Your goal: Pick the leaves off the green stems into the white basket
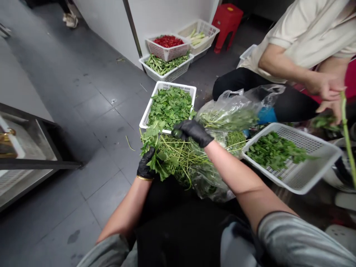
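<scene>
My left hand (145,164), in a black glove, is closed around a bunch of leafy greens (164,165) above my lap. Up and to the right of it, my right hand (194,131), also gloved in black, hovers at the near edge of a white basket (145,118). Its fingers are curled together, and blur hides what they hold. Picked green leaves (171,105) fill that basket. Below my right hand lies a heap of thin green stems (180,152), partly on clear plastic bags (213,181).
At right a co-worker's hands (328,89) hold a long green stalk (345,129) above another white basket (319,181) of leaves. Along the wall stand baskets of red chillies (168,41), green pieces (164,66) and pale stalks (198,38). A red stool (228,24) is behind; a metal rack (41,148) stands left.
</scene>
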The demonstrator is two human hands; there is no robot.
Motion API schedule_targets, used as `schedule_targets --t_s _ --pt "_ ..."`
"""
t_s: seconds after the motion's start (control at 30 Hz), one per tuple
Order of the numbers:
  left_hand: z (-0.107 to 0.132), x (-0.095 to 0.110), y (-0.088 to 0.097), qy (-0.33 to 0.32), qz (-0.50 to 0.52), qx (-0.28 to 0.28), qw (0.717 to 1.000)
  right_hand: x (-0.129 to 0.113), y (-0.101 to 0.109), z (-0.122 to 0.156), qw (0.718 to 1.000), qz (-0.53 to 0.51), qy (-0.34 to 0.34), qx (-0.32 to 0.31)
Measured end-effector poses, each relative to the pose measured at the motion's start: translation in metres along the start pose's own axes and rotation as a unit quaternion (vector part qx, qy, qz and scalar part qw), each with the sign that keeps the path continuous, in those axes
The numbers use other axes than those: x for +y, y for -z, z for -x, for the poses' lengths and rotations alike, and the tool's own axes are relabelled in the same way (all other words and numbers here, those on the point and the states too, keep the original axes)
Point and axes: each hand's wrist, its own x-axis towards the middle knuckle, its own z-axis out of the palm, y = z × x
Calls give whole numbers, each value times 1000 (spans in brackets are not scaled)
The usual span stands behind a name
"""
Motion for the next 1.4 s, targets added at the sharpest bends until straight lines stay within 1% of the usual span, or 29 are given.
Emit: schedule_targets --t_s 0.03,0.07,0.1,0.17,0.23,0.27,0.33,0.37,0.4,0.47,0.53,0.6,0.63,0.7,0.73,0.8,0.87,0.93,1.0,1.03,1.07,1.1,1.13,1.2,1.23,1.3,1.33,1.4 --pt "1 -4 -4 -5 -11 -17 1000 4 -12 10 998 5 4 -56" --pt "2 -7 -9 -7 -22 -32 999 11 -24 18 996 -1 19 -85" --pt "3 -9 -13 -7 -33 -44 999 17 -35 25 996 -17 41 -84" --pt "6 -11 -19 -18 -49 -53 997 30 -46 31 995 -51 78 -30" --pt "6 -6 -18 -39 -44 -39 998 38 -41 33 995 -56 85 16" --pt "6 -1 -17 -54 -32 -28 998 39 -35 33 996 -45 78 17" --pt "4 9 -13 -85 13 -14 996 39 -23 37 998 1 54 -17" --pt "2 14 -12 -90 38 -14 995 38 -19 40 998 29 44 -36" --pt "1 17 -12 -86 58 -17 994 38 -17 43 996 57 35 -52" --pt "0 17 -15 -47 67 -34 996 37 -19 51 991 114 37 -62" --pt "1 10 -20 8 41 -49 998 41 -26 57 983 162 65 -53" --pt "1 2 -25 35 4 -54 998 47 -32 60 976 189 90 -58" --pt "1 -1 -26 31 -7 -50 998 50 -34 60 977 181 93 -62" --pt "-2 -5 -27 7 -14 -39 999 57 -34 59 989 110 77 -59" --pt "-4 -5 -26 -2 -17 -32 999 60 -31 57 995 57 66 -42" --pt "-9 -1 -22 -12 -66 -12 998 63 -18 52 997 -34 60 25" --pt "-13 4 -16 -3 -152 2 988 61 5 46 989 -74 70 104" --pt "-19 8 -10 8 -215 5 976 51 34 39 981 -80 83 155" --pt "-25 9 -5 19 -250 -13 968 37 60 33 975 -82 104 176" --pt "-28 9 -4 19 -263 -20 964 29 69 29 975 -78 114 173" --pt "-32 9 -4 19 -270 -25 962 22 73 26 978 -68 117 159" --pt "-35 9 -4 19 -265 -25 964 17 74 22 983 -55 113 134" --pt "-38 9 -5 14 -244 -17 970 16 69 19 989 -43 101 102" --pt "-41 11 -8 -15 -171 10 985 21 49 15 997 -37 54 44" --pt "-41 12 -10 -40 -136 21 990 27 34 15 998 -51 23 30" --pt "-39 13 -13 -93 -96 32 991 44 2 19 994 -97 -30 26" --pt "-38 12 -14 -108 -93 31 989 52 -14 21 992 -120 -45 21" --pt "-34 11 -14 -116 -102 26 988 62 -42 24 985 -164 -47 -3"
